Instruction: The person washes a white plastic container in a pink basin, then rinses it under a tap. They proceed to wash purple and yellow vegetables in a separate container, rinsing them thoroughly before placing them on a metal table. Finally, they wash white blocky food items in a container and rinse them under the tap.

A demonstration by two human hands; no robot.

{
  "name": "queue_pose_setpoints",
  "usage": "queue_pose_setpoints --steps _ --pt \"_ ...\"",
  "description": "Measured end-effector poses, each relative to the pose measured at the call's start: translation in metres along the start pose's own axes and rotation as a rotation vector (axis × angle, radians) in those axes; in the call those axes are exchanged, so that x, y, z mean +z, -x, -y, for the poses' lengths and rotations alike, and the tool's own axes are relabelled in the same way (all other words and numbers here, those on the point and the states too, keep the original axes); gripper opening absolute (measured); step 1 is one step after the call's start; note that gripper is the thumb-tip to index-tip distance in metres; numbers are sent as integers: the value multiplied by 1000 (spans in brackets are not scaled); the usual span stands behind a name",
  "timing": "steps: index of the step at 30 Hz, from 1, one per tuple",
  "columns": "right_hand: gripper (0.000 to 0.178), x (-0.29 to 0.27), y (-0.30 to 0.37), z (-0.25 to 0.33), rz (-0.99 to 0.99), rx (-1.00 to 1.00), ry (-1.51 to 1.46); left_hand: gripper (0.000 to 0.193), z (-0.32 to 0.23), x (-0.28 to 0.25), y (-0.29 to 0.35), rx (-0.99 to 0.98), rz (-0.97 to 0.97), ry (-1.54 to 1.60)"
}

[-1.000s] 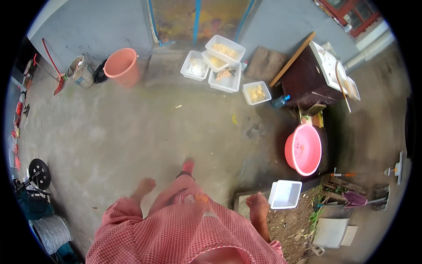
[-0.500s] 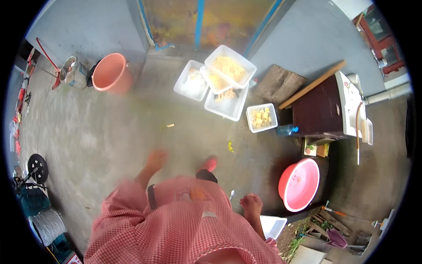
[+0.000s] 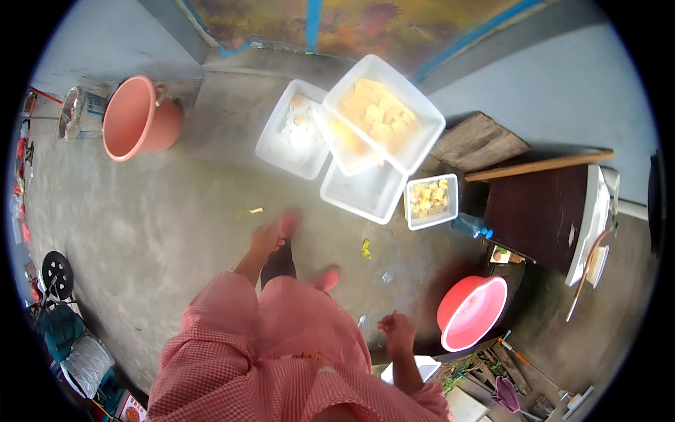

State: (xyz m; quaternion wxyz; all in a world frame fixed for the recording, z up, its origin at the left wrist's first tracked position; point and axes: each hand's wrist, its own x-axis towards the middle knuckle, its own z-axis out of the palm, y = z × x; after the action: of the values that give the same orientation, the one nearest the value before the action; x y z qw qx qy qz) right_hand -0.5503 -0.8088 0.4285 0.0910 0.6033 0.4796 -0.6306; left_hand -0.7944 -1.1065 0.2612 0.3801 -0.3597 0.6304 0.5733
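I am on my feet on a wet concrete floor, in a red checked garment, with pink shoes below me. My left hand (image 3: 266, 238) hangs in front beside my foot, its fingers loosely curled and no object visible in it. To the right, my right hand (image 3: 398, 329) is also curled with nothing seen in it; a white tray (image 3: 422, 367) lies partly behind that forearm. Ahead are overlapping white plastic tubs: one with pale yellow slices (image 3: 380, 112), one with whitish pieces (image 3: 299, 130), and a lower one (image 3: 362, 193) partly covered. A smaller tub holds yellow chunks (image 3: 429, 199).
A pink basin (image 3: 472, 313) sits at the right, near a dark cabinet (image 3: 538, 214) and a blue bottle (image 3: 471, 226). A pink bucket (image 3: 140, 119) stands far left. Yellow-green scraps (image 3: 365, 248) lie on the floor. A wheeled item (image 3: 58, 274) is at the left edge.
The tubs ahead appear nearer and larger. My left hand has moved slightly right and up in view, and a second pink shoe has come into sight.
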Motion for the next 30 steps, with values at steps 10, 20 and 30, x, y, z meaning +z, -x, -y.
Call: queue_pose_setpoints --steps 10,20,30 --pt "15 100 -57 -2 8 323 120 40 -10 52 -235 -137 -275 158" --pt "14 110 -101 1 -24 282 115 32 -16 44 -284 -31 -71 494" --pt "19 154 -132 30 -7 210 258 21 13 -67 -283 420 -51 -202"
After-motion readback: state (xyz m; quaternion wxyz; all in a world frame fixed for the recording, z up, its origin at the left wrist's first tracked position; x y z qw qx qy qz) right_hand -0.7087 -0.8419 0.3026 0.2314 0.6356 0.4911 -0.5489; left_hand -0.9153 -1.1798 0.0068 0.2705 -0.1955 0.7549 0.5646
